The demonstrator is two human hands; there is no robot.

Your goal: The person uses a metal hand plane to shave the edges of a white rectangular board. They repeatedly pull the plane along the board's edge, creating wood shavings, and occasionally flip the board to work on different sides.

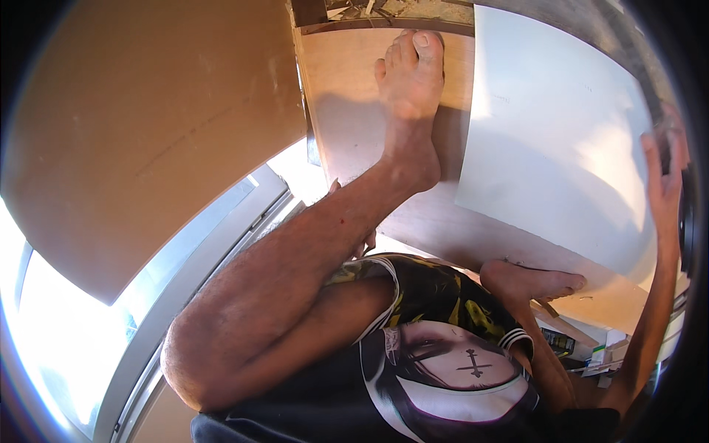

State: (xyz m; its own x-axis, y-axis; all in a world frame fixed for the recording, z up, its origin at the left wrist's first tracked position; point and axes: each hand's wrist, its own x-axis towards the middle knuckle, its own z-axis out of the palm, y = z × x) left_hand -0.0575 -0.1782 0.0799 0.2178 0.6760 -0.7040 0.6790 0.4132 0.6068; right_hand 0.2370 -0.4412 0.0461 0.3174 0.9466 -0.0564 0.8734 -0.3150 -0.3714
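At the far right, my right hand (667, 166) is raised beside the right edge of a large white sheet (554, 140). Its thumb lies along that edge and the fingers curl around something dark that I cannot make out, blurred near the rim of the picture. The white sheet lies over a light wooden board (343, 70). My bare foot (410, 96) rests on this board, left of the sheet. Of my left hand (367, 244) only bits of fingers show behind my bent leg; the rest is hidden, so its grip does not show.
A large brown panel (162, 133) fills the upper left, beside a bright window frame (214, 273). Wood scraps (384, 9) lie beyond the board. My other foot (535, 283) is at the sheet's lower edge, with loose boxes and offcuts (569, 340) below it.
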